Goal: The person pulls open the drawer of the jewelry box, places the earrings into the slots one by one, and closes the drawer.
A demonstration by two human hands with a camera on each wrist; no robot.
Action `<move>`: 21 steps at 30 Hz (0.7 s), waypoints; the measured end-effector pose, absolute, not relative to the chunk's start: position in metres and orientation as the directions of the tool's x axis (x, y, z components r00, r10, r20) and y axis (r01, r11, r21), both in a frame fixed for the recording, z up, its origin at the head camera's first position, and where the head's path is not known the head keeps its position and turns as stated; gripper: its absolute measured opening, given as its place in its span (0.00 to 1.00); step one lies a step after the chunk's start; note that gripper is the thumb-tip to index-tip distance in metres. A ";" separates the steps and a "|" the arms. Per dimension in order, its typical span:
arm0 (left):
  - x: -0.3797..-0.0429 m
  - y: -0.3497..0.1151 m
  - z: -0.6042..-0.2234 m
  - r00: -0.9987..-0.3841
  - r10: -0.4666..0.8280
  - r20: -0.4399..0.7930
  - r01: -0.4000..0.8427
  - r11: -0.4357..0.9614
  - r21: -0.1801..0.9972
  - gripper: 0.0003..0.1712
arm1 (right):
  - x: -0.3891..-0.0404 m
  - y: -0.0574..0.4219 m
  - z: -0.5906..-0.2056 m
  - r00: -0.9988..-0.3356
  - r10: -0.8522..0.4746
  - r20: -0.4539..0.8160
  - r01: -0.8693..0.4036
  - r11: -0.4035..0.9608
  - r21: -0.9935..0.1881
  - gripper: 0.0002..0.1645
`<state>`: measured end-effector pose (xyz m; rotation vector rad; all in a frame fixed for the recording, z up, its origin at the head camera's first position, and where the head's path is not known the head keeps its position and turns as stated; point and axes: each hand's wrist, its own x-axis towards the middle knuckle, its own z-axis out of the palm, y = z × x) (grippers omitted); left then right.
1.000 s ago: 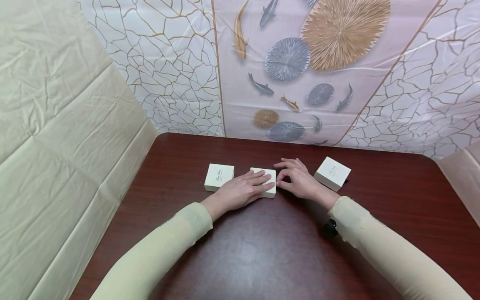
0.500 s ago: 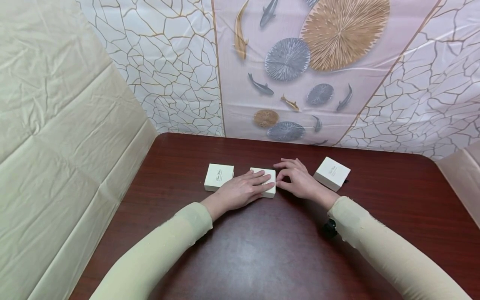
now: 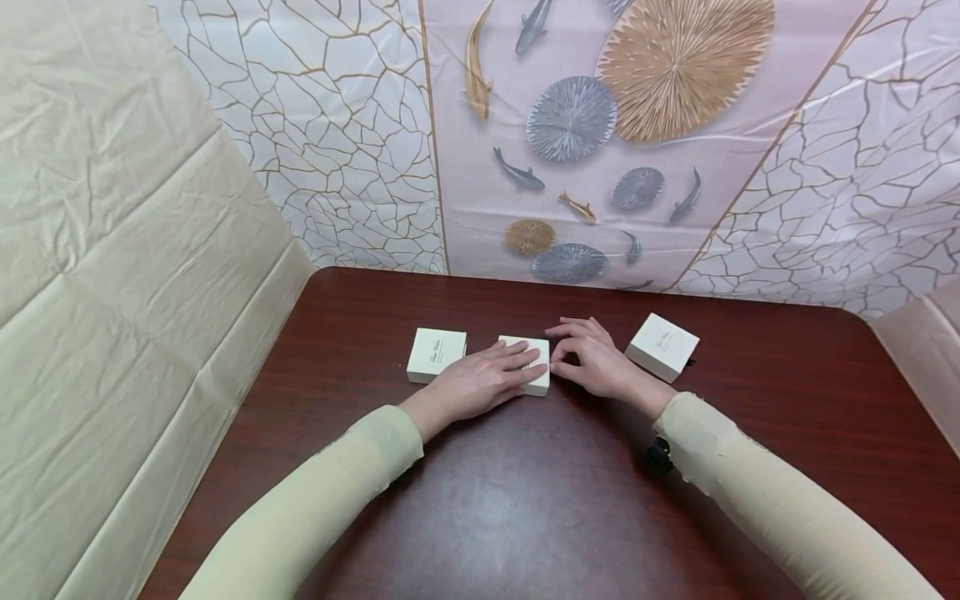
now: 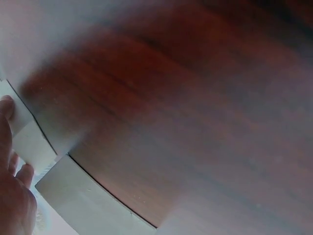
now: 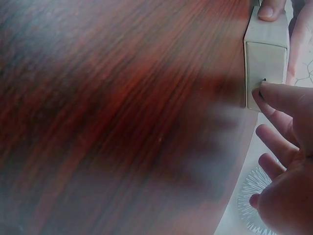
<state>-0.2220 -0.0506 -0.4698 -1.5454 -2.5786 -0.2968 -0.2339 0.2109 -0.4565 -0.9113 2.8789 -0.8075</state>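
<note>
We see the middle box [image 5: 266,58] flat on the desk [image 3: 480,517], between the left box [image 3: 437,353] and the right box [image 3: 663,344]. We expect light, stiff card that dents if squeezed, best steadied from above and drawn by its dark tab [image 5: 264,80]. The left hand [image 3: 480,381] holds it, fingers spread over the top, thumb against the near side; the right hand [image 3: 596,360] pinches the tab, other fingers loose. Against the earlier head frames, we find only a slight shift of view.

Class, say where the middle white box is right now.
In the head view, the middle white box lies on the table, toward its far edge, under the left hand, between the leftmost box and the right hand.
</note>
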 end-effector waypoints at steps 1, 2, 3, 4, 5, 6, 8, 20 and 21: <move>-0.222 -0.051 -0.470 -0.471 0.858 0.205 0.882 0.459 0.103 0.28 | -0.234 0.211 -0.457 -0.830 -0.541 0.137 -0.534 0.696 -0.480 0.10; -0.222 -0.051 -0.470 -0.470 0.858 0.206 0.883 0.459 0.101 0.28 | -0.234 0.211 -0.457 -0.830 -0.541 0.138 -0.534 0.696 -0.481 0.10; -0.222 -0.051 -0.470 -0.470 0.858 0.206 0.883 0.459 0.098 0.28 | -0.234 0.211 -0.456 -0.830 -0.540 0.139 -0.533 0.695 -0.482 0.10; -0.222 -0.051 -0.470 -0.470 0.858 0.206 0.883 0.460 0.097 0.28 | -0.234 0.211 -0.456 -0.829 -0.541 0.139 -0.534 0.695 -0.482 0.10; -0.222 -0.051 -0.470 -0.469 0.859 0.207 0.883 0.459 0.097 0.28 | -0.234 0.211 -0.457 -0.829 -0.542 0.141 -0.536 0.694 -0.481 0.10; -0.222 -0.051 -0.470 -0.469 0.859 0.206 0.883 0.459 0.096 0.28 | -0.234 0.211 -0.457 -0.828 -0.543 0.141 -0.537 0.694 -0.480 0.10; -0.222 -0.051 -0.469 -0.470 0.858 0.206 0.883 0.460 0.098 0.28 | -0.234 0.211 -0.457 -0.826 -0.545 0.142 -0.539 0.693 -0.478 0.10; -0.223 -0.052 -0.472 -0.462 0.858 0.224 0.887 0.450 0.104 0.29 | -0.233 0.207 -0.456 -0.827 -0.544 0.140 -0.539 0.696 -0.475 0.10; -0.223 -0.052 -0.472 -0.461 0.858 0.225 0.887 0.449 0.105 0.29 | -0.233 0.207 -0.456 -0.828 -0.544 0.139 -0.538 0.697 -0.474 0.10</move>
